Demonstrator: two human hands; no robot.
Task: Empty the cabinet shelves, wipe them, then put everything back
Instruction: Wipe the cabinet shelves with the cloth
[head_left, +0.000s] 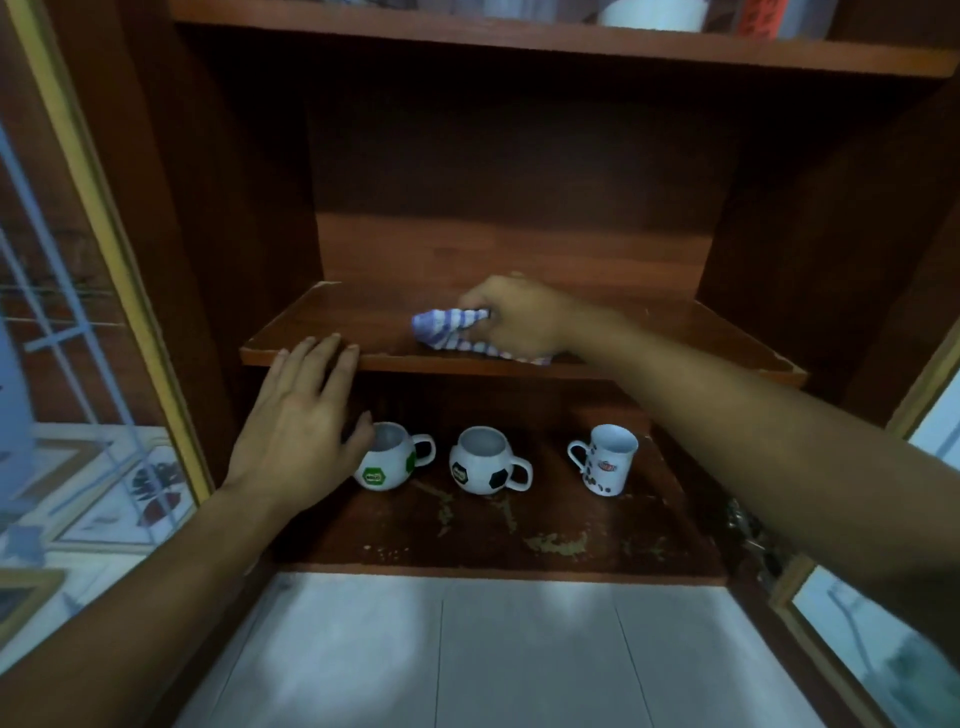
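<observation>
Your right hand (514, 317) is curled tight round a bunched purple-and-white striped cloth (457, 332), pressing it onto the middle shelf (322, 332) of the wooden cabinet (519, 171) — right of centre, near the front edge. Your left hand (298, 431) lies flat, fingers straight and together, fingertips resting on that shelf's front lip at its left end.

Lower shelf (519, 540), worn and blotched: three mugs in a row — a round football mug with green patches (392, 462) just beside your left thumb, a black-and-white football mug (485, 462) at centre, a taller straight white printed mug (605, 460) to the right. Glass cabinet doors (78, 364) stand open either side.
</observation>
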